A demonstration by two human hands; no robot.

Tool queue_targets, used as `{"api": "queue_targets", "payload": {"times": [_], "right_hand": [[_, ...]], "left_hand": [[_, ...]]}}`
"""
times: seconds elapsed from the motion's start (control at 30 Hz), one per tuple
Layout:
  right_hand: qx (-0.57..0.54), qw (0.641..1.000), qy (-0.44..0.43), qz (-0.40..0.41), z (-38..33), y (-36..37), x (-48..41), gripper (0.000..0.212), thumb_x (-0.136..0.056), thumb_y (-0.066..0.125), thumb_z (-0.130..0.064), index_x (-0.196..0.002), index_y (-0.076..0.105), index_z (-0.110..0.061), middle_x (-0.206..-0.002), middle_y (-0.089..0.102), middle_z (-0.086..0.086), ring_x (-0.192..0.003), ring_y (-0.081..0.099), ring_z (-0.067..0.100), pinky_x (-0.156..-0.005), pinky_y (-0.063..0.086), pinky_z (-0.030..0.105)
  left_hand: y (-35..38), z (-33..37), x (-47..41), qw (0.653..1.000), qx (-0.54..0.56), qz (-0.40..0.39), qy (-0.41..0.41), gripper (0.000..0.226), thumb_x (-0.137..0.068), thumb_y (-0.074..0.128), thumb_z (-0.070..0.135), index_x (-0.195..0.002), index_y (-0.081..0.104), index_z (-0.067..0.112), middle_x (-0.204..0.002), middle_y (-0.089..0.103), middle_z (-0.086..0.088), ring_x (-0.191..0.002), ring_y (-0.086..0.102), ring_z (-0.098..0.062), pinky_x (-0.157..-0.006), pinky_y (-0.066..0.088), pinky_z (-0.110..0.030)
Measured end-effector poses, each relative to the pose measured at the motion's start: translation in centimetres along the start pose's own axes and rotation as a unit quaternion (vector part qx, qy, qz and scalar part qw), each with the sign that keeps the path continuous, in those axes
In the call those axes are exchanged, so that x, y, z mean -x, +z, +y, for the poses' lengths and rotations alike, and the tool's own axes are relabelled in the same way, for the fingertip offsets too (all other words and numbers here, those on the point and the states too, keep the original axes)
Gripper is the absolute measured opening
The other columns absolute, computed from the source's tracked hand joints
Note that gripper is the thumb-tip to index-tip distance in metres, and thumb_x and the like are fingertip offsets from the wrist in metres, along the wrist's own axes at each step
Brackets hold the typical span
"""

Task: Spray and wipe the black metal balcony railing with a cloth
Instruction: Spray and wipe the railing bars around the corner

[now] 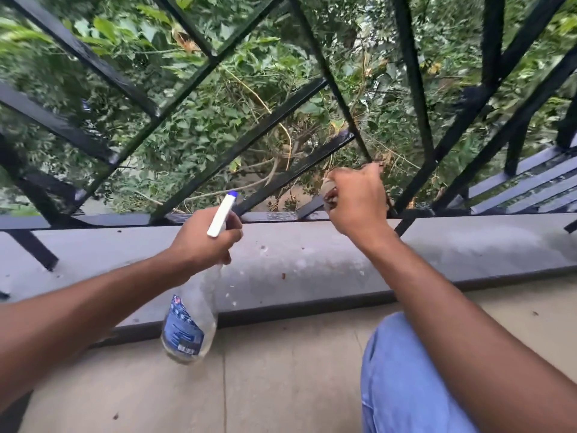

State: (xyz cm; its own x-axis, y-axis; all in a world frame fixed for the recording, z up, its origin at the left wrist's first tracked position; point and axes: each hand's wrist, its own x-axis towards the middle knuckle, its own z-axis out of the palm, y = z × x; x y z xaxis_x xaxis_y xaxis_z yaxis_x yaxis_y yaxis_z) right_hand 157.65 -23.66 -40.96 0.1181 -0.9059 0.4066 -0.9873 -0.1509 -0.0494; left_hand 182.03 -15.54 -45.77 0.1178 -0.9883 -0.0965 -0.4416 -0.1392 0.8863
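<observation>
Left grip [206,242] round spray bottle [187,323]; right grip [356,198] clutching cloth [328,186]

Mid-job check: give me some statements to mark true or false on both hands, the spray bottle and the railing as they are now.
1. The left hand grips the clear plastic spray bottle with the blue label at its neck. True.
2. Its white trigger head points down at the floor. False: it points up, towards the black metal railing.
3. The right hand holds a bunched cloth at the railing's lower bars. True; the cloth is mostly hidden.
4. The bottle stands on the grey concrete ledge. False: it hangs from the left hand, in front of the ledge.
5. A brick wall lies behind the railing. False: green foliage does.
</observation>
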Motion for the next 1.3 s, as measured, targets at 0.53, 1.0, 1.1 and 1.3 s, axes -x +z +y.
{"api": "queue_targets", "payload": {"times": [0.53,1.0,1.1,1.3], "right_hand": [[-0.014,0.993,-0.038,-0.109,-3.7,4.5,1.5,0.040,-0.081,0.084,-0.027,-0.117,0.069,-0.023,-0.100,0.060,-0.001,-0.091,0.036,0.018,-0.070,0.038,0.031],[-0.205,0.968,-0.082,-0.115,-7.0,7.6,2.4,0.036,-0.074,0.089,-0.036,-0.105,0.072,-0.029,-0.105,0.070,-0.004,-0.097,0.055,0.026,-0.075,0.052,0.035],[-0.129,0.986,-0.035,-0.100,-5.3,7.8,2.6,0.054,-0.079,0.088,-0.035,-0.128,0.065,-0.036,-0.121,0.047,0.000,-0.099,0.037,0.019,-0.078,0.042,0.030],[-0.240,0.969,0.004,-0.052,-8.3,8.1,3.9,0.033,-0.074,0.090,-0.025,-0.101,0.073,-0.023,-0.093,0.071,0.000,-0.087,0.058,0.021,-0.065,0.045,0.029]], "left_hand": [[0.9,0.0,0.8,1.000,-0.007,-0.016,0.003,0.009,-0.093,0.063,0.003,-0.085,0.064,0.008,-0.074,0.064,-0.015,-0.049,0.065,-0.024,-0.050,0.046,-0.028],[-0.8,-0.9,0.5,1.000,-0.001,0.020,-0.015,0.012,-0.093,0.062,0.000,-0.083,0.062,0.008,-0.072,0.061,-0.016,-0.045,0.061,-0.020,-0.046,0.046,-0.027],[-0.5,-0.4,0.3,1.000,0.003,0.018,-0.003,0.012,-0.093,0.062,0.000,-0.083,0.063,0.008,-0.072,0.062,-0.017,-0.045,0.062,-0.020,-0.047,0.046,-0.026],[-1.0,-0.2,0.4,1.000,0.018,0.020,0.002,0.010,-0.094,0.061,0.002,-0.085,0.062,0.007,-0.075,0.062,-0.016,-0.047,0.063,-0.020,-0.047,0.046,-0.026]]}}
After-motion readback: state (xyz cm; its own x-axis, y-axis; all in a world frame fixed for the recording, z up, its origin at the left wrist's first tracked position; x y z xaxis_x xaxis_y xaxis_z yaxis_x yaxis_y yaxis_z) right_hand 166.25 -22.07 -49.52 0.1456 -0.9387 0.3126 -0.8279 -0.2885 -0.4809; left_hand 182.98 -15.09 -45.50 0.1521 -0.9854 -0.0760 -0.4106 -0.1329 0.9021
